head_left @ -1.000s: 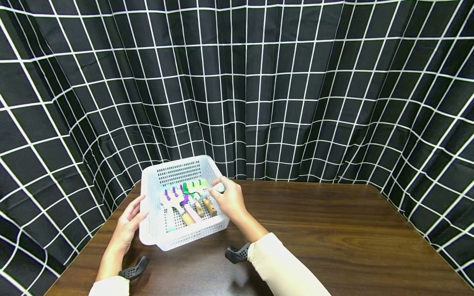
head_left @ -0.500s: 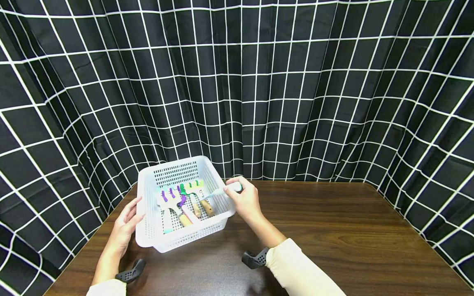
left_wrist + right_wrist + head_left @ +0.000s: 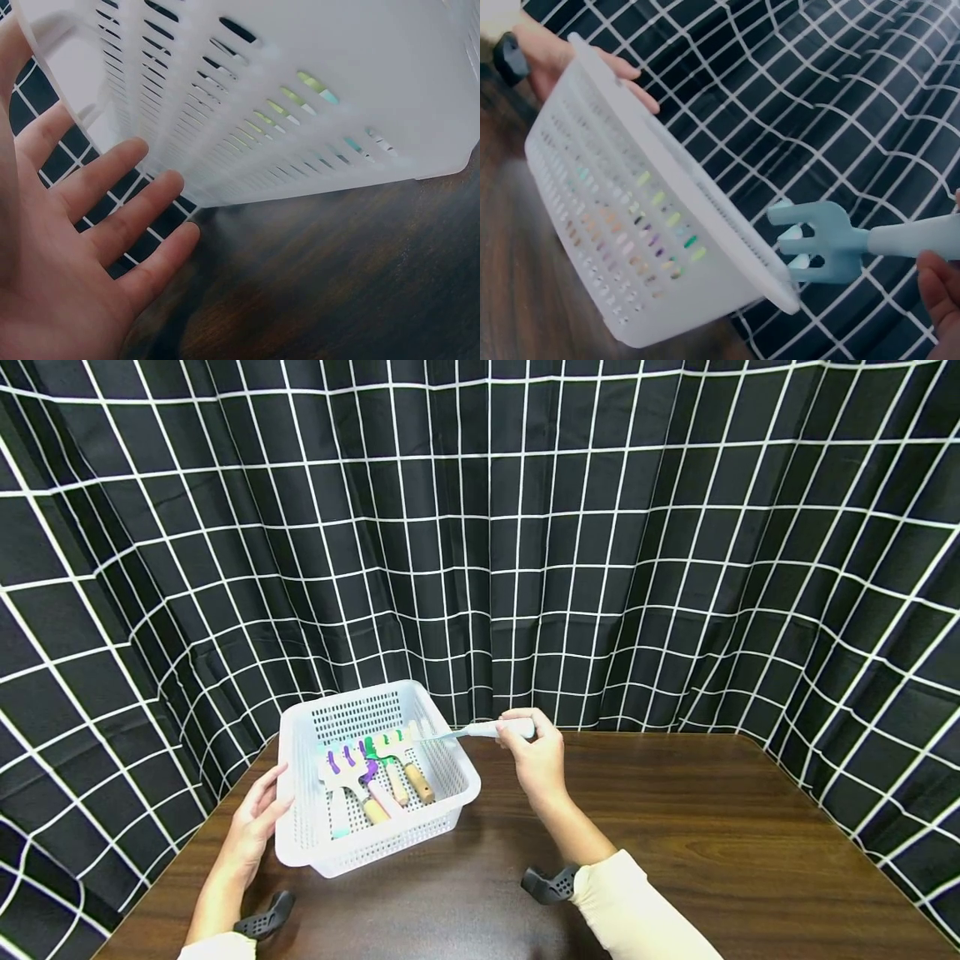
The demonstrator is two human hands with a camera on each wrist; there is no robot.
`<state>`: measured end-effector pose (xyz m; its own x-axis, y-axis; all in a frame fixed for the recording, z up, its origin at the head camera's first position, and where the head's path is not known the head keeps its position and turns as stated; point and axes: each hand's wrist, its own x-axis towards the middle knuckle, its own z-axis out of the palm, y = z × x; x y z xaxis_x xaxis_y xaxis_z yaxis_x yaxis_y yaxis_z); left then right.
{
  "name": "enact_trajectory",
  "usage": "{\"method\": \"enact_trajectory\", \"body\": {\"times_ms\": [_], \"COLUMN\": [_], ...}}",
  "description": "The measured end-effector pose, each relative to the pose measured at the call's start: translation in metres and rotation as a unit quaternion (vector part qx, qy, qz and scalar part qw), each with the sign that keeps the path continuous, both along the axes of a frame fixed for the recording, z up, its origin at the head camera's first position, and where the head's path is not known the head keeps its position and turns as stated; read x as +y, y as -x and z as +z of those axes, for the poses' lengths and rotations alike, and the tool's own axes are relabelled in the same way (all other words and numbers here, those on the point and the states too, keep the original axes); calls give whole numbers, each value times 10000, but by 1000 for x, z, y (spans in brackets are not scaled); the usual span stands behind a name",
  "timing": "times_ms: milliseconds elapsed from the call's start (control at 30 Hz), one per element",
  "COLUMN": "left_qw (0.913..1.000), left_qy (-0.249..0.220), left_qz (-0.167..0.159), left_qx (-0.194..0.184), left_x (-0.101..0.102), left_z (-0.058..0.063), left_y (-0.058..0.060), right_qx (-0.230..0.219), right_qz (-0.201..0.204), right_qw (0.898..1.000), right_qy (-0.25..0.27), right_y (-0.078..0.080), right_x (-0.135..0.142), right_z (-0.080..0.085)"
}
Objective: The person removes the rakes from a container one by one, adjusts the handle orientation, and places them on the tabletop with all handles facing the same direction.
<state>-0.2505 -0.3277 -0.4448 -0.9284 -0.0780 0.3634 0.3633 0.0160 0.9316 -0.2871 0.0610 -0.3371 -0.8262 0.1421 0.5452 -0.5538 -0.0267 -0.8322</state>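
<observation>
In the head view my right hand (image 3: pixel 536 752) grips the pale handle of a small light-blue garden hand fork (image 3: pixel 821 240). The fork's tines reach over the right rim of a white plastic basket (image 3: pixel 382 847). My left hand (image 3: pixel 251 827) rests against the basket's left side, its fingers spread and fairly straight in the left wrist view. Inside the basket lie several small garden tools: a white and purple fork (image 3: pixel 347 770), a green and yellow one (image 3: pixel 390 745), and handles in pink, white and wood, partly overlapping.
The basket stands on the left part of a dark brown wooden table (image 3: pixel 712 827). A black curtain with a white grid (image 3: pixel 600 568) hangs around the back and sides. A black wrist mount (image 3: pixel 551 885) sits on my right wrist, another (image 3: pixel 266 917) on the left.
My right hand has moved right, drawing the blue hand fork up from inside the basket and out over its right rim. The left hand has stayed at the basket's left side.
</observation>
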Motion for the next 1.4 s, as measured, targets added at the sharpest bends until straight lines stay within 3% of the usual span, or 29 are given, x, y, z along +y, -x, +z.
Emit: {"method": "enact_trajectory", "body": {"times_ms": [67, 300, 433, 533, 667, 900, 1200, 1400], "left_qw": [10000, 10000, 9999, 9999, 9999, 10000, 9999, 9999], "left_qy": [-9, 68, 18, -20, -8, -49, -63, -83], "left_qz": [-28, -8, -54, -70, -49, -34, -93, -77], "left_qx": [42, 19, 97, 132, 108, 55, 77, 86], "left_x": [0, 1, 1, 0, 0, 0, 0, 0], "left_z": [-1, 0, -1, -2, -2, -2, -3, -2], "left_y": [1, 2, 1, 1, 1, 0, 1, 0], "right_qx": [-16, -141, -176, -188, -278, -309, -292, -170], "right_qz": [-133, -568, -665, -801, -1220, -1856, -2035, -2230], "right_qw": [9999, 9983, 9976, 9965, 9919, 9780, 9674, 9546], "right_qy": [22, 31, 101, 138, -202, -902, -1479, -1970], "right_y": [-5, 1, 10, 25, 43, 50, 55, 57], "right_x": [4, 17, 24, 31, 37, 43, 47, 46], "right_z": [4, -4, -17, -35, -60, -81, -97, -103]}}
